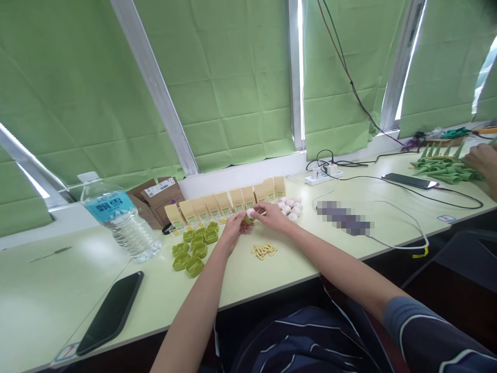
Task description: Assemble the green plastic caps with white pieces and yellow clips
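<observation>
My left hand point(234, 226) and my right hand point(272, 215) meet above the pale green table point(34, 295), both pinched round a small white roll point(250, 213) with a green piece under it. Just below them lies a little heap of yellow rings point(264, 251). Several green plastic cases point(194, 248) sit to the left of my hands. A pile of white rolls point(290, 206) rests right beside my right hand. A row of tan cards point(225, 204) stands behind my hands.
A water bottle point(118, 220) stands at left, with a black phone point(111, 312) lying near the front edge. Brown boxes point(157, 199), a power strip point(322, 177) with cables, another phone point(407, 181) and green parts point(442, 170) under another person's hand point(483, 160) are farther off.
</observation>
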`<state>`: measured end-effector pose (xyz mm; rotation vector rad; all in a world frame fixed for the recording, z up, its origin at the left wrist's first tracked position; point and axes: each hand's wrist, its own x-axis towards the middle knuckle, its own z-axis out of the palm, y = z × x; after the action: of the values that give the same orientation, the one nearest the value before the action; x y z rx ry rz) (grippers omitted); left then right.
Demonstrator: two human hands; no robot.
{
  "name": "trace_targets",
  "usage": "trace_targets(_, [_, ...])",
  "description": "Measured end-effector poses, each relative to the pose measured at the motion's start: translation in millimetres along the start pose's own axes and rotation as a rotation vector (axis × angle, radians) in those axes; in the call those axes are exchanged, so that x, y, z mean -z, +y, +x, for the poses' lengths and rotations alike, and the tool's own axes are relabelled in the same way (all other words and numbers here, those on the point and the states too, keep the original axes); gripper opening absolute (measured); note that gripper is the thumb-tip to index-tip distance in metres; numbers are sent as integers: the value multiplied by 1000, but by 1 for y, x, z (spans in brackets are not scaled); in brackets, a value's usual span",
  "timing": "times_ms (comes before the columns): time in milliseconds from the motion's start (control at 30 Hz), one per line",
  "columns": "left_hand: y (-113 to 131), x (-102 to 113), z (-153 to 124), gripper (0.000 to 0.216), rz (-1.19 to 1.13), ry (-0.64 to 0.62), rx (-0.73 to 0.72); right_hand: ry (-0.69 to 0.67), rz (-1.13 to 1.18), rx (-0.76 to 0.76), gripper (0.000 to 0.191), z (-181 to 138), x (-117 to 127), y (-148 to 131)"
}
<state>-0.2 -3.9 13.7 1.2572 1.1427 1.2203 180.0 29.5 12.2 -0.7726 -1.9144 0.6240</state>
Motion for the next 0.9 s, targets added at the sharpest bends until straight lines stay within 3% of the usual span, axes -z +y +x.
trace_targets(400, [0, -1, 2, 45, 28, 148, -16, 44, 21, -47, 23, 4, -2, 10])
trace_targets(900, [1, -2, 0, 52, 44, 138, -50, 14, 4, -94, 28, 4, -2, 12])
